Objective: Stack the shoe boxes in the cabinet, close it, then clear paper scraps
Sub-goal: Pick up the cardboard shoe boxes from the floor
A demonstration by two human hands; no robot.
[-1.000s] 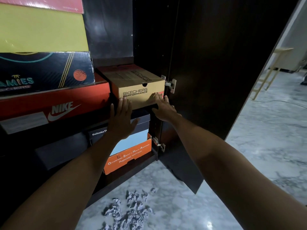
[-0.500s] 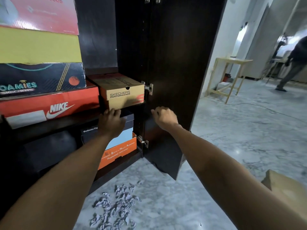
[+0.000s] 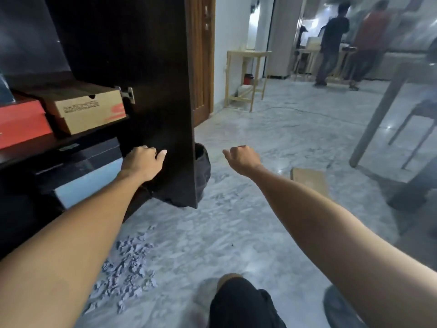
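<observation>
The dark cabinet stands open at the left, its door (image 3: 146,91) swung out towards me. On the upper shelf a tan Skechers shoe box (image 3: 82,110) sits beside a red box (image 3: 21,124); a black and pale blue box (image 3: 87,176) lies below. My left hand (image 3: 142,162) hovers with curled fingers at the door's inner face, holding nothing. My right hand (image 3: 241,157) is a loose fist in the air over the floor, also holding nothing. A flat cardboard box (image 3: 309,181) lies on the floor beyond my right forearm. Crumpled paper scraps (image 3: 127,263) are heaped on the floor under my left arm.
A dark bag (image 3: 203,166) sits behind the door's edge. At the right stand a grey table leg (image 3: 378,119) and a chair. A small wooden table (image 3: 246,76) stands by the far wall, two people (image 3: 331,41) beyond it. My knee (image 3: 241,301) is at the bottom.
Both hands have come off the Skechers box and pulled back, fingers curling. My view has swung right and down, away from the shelves, and the cardboard box on the floor has come into sight.
</observation>
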